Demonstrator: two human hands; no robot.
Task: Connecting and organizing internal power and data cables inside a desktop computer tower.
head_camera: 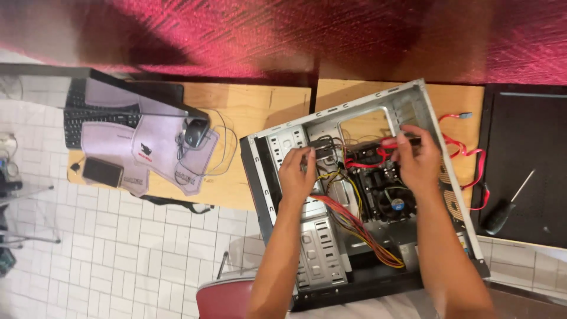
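An open desktop computer case (413,94) lies on its side on a wooden table (254,112), showing a motherboard with a round fan (397,204) and a bundle of red and yellow wires (354,224). My left hand (297,174) pinches a black connector (322,150) near the drive cage. My right hand (416,162) grips a red flat cable (387,142) inside the case. More of the red flat cable loops out over the case's right wall (472,155).
A black-handled screwdriver (505,211) lies on the black case side panel (525,159) at right. On the left of the table sit a keyboard (88,115), a mouse (196,133), a grey cloth (147,147) and a phone (103,172). White tiled floor lies below.
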